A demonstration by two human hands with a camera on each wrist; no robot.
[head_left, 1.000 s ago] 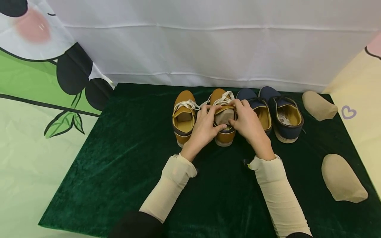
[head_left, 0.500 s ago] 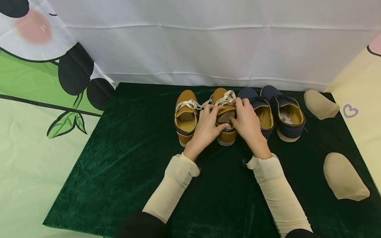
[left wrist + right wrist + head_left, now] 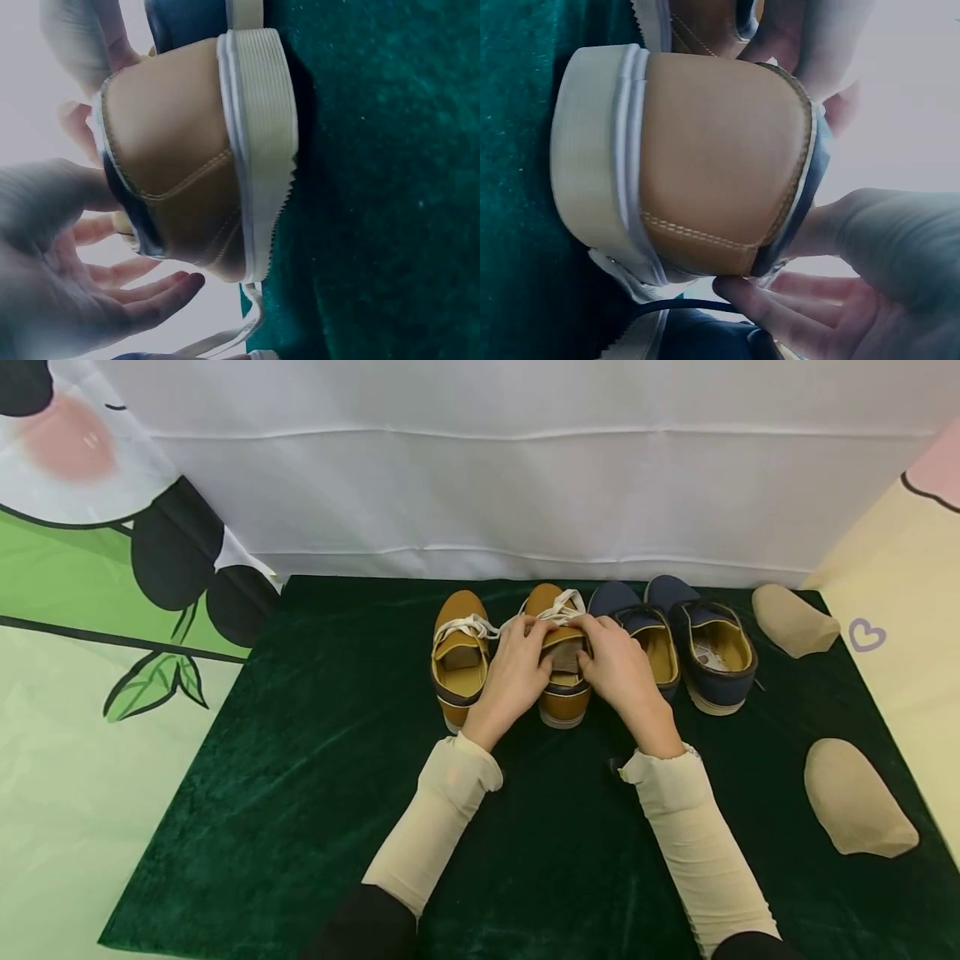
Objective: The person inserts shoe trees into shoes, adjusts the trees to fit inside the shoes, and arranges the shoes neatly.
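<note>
In the head view both hands are at the right-hand tan shoe [image 3: 564,703], which has white laces and a dark collar. The left hand [image 3: 513,668] grips its left side, thumb at the opening. Opposite it, the right hand [image 3: 618,668] holds the right side the same way. Between them a greyish-beige piece [image 3: 566,654] shows inside the shoe; how far in it reaches is hidden. The wrist views show the tan heel and pale sole on the cloth, thumbs entering the collar, fingers along the outside. The other tan shoe [image 3: 457,681] stands left, with a brownish piece inside.
Two navy shoes, one nearer [image 3: 654,647] and one farther right [image 3: 716,672], stand beside the right hand. Two beige toe-shaped inserts, one at the back [image 3: 795,620] and one in front [image 3: 858,797], lie on the green cloth [image 3: 300,760]. A white curtain [image 3: 465,485] hangs behind.
The thumbs have moved lower into the shoe's opening, and the greyish-beige piece looks darker and deeper than a second ago. The shoes stay in place; the head view has shifted slightly.
</note>
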